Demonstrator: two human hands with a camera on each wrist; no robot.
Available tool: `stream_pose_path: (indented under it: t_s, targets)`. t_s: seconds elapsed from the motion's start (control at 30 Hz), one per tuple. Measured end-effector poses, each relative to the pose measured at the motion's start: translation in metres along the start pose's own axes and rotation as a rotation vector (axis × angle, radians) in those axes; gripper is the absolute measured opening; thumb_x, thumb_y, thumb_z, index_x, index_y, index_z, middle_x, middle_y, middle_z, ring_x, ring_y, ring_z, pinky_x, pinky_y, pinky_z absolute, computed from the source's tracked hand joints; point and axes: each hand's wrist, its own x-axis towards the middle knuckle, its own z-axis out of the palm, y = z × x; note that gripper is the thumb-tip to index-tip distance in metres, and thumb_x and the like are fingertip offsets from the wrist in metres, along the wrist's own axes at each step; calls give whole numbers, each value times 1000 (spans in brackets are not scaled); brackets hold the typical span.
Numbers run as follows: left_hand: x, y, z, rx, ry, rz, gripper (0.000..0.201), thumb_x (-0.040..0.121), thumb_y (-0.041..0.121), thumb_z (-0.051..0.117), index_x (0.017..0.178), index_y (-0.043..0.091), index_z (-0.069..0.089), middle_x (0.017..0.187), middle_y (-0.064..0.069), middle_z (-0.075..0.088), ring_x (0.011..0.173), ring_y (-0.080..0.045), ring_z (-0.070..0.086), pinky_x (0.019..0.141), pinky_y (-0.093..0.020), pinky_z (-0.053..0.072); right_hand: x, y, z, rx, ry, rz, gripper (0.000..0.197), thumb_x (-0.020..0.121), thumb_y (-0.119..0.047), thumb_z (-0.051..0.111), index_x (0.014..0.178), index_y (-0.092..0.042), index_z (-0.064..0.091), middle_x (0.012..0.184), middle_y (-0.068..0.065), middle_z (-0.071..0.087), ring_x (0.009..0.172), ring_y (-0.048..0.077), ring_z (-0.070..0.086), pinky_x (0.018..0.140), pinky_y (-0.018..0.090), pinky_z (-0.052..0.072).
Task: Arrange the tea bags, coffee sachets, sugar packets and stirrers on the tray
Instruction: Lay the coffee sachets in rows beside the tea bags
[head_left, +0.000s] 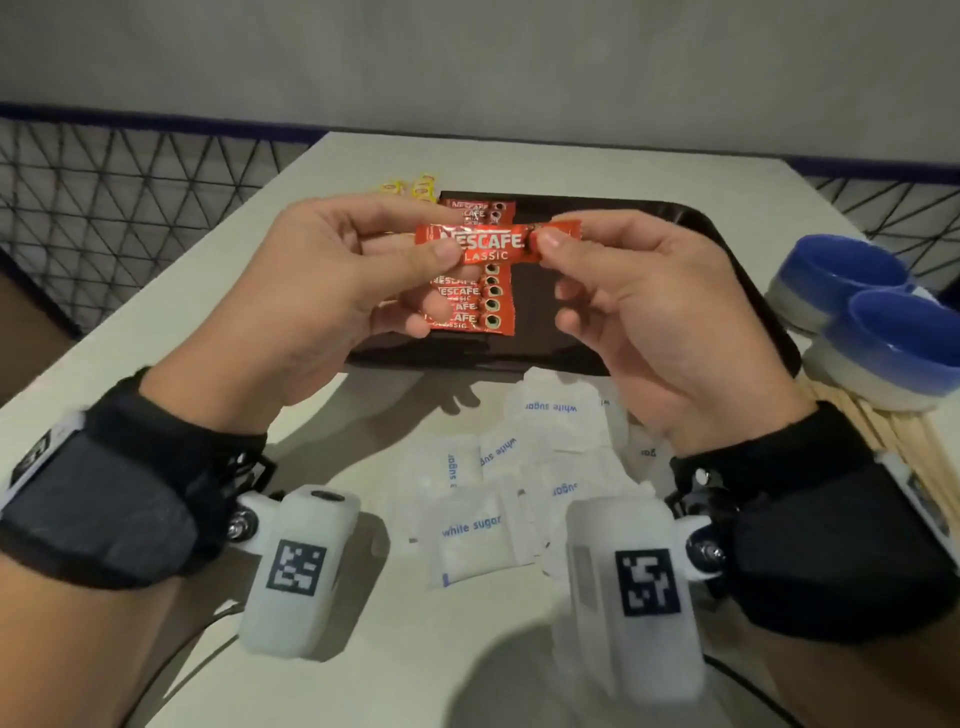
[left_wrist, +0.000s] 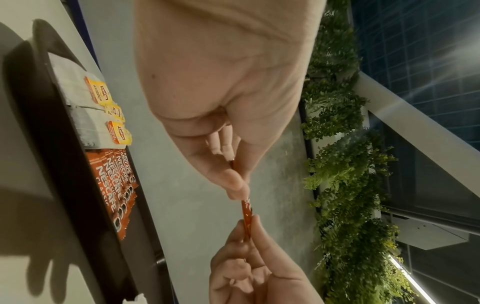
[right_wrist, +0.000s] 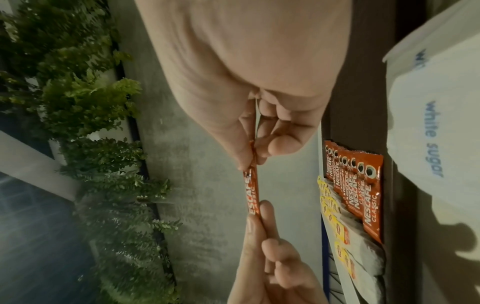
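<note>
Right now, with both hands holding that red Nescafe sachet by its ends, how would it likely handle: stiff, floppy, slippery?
The Nescafe sachet spans flat between left hand and right hand, so probably semi-stiff when filled. Edge-on it looks thin, likely light. Its glossy foil may be slippery; pinching the ends seems sensible.

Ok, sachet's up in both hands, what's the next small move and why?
Probably lower the coffee sachet onto the near end of the overlapped sachet row on the tray: both hands, left and right, pinch it level right above that row.
</note>
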Motion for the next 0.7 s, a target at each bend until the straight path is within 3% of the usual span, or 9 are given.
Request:
stream_pose_path:
  t_s: [0.23,0.37,0.43,0.57,0.7]
  targets:
    - [0,0,-4,5,-27,0,24,88,16,68,111,9,72,90,-12,80,56,-14,68,49,-21,53,3,-6,-8,5,15,19,7,88,-9,73,94,-10,77,80,3,75,62,9,59,57,24,48]
    - [2,-3,-8,31,-18,-1,12,93,16,68,101,13,76,88,-9,78,60,-17,70,51,-25,54,4,-4,-10,-58,24,0,6,88,-9,74,93,-9,78,78,2,74,63,10,60,57,25,48]
    - [6,-4,-12,25,33,-10,8,95,16,69,95,14,76,87,-7,78,63,-18,71,52,-26,53,5,-2,-11,-107,36,-16,8,89,-9,74,96,-10,77,81,2,76,64,11,60,57,25,49]
    - [15,-2,-30,19,187,10,10,98,19,66,104,13,72,94,-6,80,65,-15,68,56,-24,52,7,-1,-16,-221,77,-80,16,90,-7,73,103,-17,77,91,2,77,68,11,64,63,26,54]
    - [20,1,-45,-43,317,34,14,98,20,65,109,12,70,94,-4,80,64,-13,66,54,-22,49,5,-6,-21,-494,95,-152,13,88,-10,76,94,-21,78,87,1,78,75,16,73,68,30,63]
